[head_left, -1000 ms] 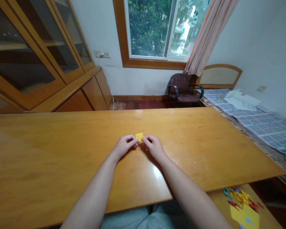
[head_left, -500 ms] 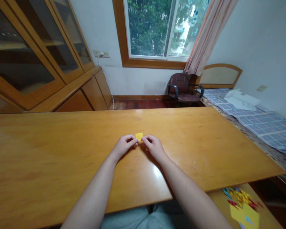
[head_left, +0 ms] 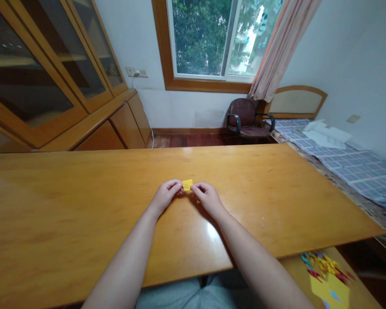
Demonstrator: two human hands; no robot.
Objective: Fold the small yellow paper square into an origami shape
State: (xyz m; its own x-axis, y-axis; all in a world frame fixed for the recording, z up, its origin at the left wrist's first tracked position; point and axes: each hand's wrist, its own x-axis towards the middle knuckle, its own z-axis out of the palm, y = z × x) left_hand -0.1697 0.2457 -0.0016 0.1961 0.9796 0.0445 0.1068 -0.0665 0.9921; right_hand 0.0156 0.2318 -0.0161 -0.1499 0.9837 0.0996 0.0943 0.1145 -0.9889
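Note:
Between my two hands is a small piece of yellow paper [head_left: 187, 185], roughly square, with faint crease lines across it. My left hand [head_left: 169, 191] pinches its left edge between thumb and forefinger. On the other side, my right hand [head_left: 206, 194] pinches the lower right corner the same way. Both hands are held low over the wooden table [head_left: 99, 214], near its middle. The other fingers curl underneath and are partly hidden.
At the lower right, below the table's edge, yellow paper sheets [head_left: 339, 289] and a pile of colourful folded pieces [head_left: 326, 264] lie on a wooden surface. Beyond the table stand a chair [head_left: 244, 116], a bed [head_left: 347, 159] and a glass-door cabinet [head_left: 80, 107].
My left hand has shifted slightly left and up along the paper, uncovering its lower left part. The paper is tilted a little differently. My right hand has barely moved.

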